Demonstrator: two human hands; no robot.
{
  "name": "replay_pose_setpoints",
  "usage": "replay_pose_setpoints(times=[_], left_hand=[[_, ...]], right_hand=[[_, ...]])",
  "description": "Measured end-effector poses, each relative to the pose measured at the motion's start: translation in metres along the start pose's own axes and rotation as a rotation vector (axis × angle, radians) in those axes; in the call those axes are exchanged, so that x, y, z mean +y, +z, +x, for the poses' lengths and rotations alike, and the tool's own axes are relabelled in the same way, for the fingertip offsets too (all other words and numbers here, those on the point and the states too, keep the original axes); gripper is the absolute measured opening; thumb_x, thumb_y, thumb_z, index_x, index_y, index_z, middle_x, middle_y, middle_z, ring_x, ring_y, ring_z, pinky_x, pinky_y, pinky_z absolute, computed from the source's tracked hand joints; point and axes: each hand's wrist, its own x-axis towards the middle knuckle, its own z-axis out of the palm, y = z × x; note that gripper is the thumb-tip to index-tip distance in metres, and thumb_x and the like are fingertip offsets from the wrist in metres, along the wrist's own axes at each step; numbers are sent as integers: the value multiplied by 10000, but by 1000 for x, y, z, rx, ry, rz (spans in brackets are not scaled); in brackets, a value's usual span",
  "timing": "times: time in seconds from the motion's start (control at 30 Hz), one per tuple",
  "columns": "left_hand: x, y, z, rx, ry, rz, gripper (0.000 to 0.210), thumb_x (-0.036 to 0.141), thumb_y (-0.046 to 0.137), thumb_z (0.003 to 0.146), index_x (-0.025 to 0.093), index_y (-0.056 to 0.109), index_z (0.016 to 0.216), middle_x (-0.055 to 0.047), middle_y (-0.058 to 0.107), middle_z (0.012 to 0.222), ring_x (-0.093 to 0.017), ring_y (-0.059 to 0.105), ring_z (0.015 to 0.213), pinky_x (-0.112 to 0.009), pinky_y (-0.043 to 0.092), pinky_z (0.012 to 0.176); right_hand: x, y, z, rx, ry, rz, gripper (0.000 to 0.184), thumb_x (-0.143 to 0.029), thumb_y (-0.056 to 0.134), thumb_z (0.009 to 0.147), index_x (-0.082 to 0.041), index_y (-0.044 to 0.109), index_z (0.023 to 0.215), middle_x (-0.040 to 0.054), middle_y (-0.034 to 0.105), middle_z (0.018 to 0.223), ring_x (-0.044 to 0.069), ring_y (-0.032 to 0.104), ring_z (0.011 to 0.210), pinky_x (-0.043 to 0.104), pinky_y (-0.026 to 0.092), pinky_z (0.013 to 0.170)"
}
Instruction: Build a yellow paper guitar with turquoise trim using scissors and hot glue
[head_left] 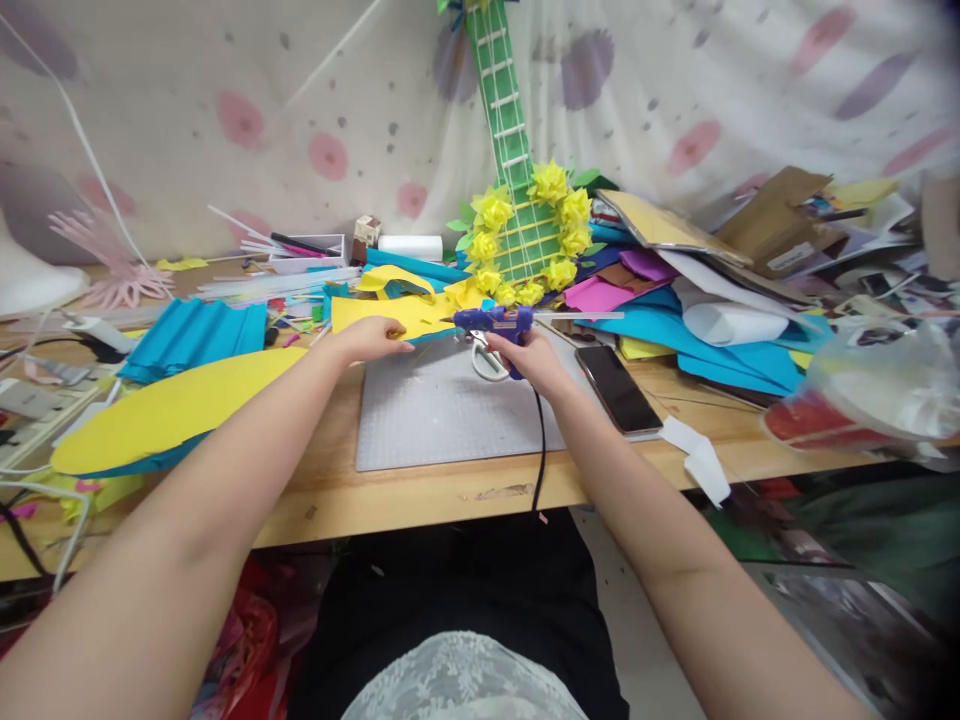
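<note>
While the left hand (377, 338) pinches the flat yellow-and-blue paper piece (351, 313), apparently steadying it, the right hand (535, 356) grips the blue plastic glue gun (491, 319), nozzle facing the paper.

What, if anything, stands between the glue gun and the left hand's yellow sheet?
Nothing visible: the right hand holds the glue gun, nozzle over the yellow sheet. Scissors show just below the gun, off that path.
</note>
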Motion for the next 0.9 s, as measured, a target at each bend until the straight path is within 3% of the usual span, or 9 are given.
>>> replay_pose_setpoints(times=[0.1, 0.23, 0.4, 0.5, 0.63, 0.77, 0.9], left_hand=[[-1, 15, -2, -12, -52, 17, 565, 556, 518, 748, 197, 600, 1177, -82, 603, 1224, -258, 551, 1108, -306, 428, 873], [-1, 28, -6, 68, -68, 37, 638, 595, 489, 756, 167, 563, 1224, -117, 560, 1271, -281, 499, 1171, -348, 399, 942], [7, 32, -6, 181, 33, 62, 629, 583, 524, 743, 163, 566, 1210, -111, 540, 1273, -265, 472, 1186, -350, 366, 993], [15, 30, -4, 221, 57, 23, 495, 468, 524, 780, 147, 598, 1149, -103, 570, 1224, -240, 491, 1158, -327, 366, 995], [24, 27, -4, 245, 12, -15, 350, 341, 503, 804, 154, 621, 1076, -91, 599, 1166, -221, 518, 1117, -320, 386, 972], [29, 26, -6, 264, -13, -25, 310, 318, 486, 817, 175, 615, 1060, -78, 606, 1161, -218, 527, 1100, -327, 400, 945], [31, 21, -8, 296, -95, 18, 282, 310, 402, 862, 180, 645, 922, -85, 658, 1023, -234, 575, 990, -355, 423, 868]], right_hand=[[13, 13, 5, 77, -39, -101, 304, -500, 657, 665, -197, 642, 684, 29, 627, 630, 174, 589, 663, 267, 439, 593], [29, 24, 3, 78, -76, -139, 340, -514, 615, 696, -184, 669, 762, 59, 682, 807, 206, 621, 800, 299, 459, 704], [33, 26, -1, 93, -72, -78, 362, -530, 619, 684, -183, 665, 779, 23, 643, 658, 170, 599, 658, 264, 452, 599], [31, 21, -1, 90, -9, -10, 350, -528, 611, 694, -180, 644, 688, -12, 544, 497, 132, 523, 504, 241, 405, 505], [30, 11, -1, 22, 39, 98, 388, -550, 587, 712, -178, 606, 602, -36, 450, 403, 91, 400, 374, 236, 338, 418], [30, 4, -2, 16, 62, 161, 387, -558, 621, 680, -181, 591, 599, -31, 467, 421, 86, 401, 374, 230, 320, 389], [35, -2, 0, 38, 80, 198, 386, -562, 633, 667, -182, 592, 613, -29, 479, 428, 84, 403, 375, 224, 318, 377]])
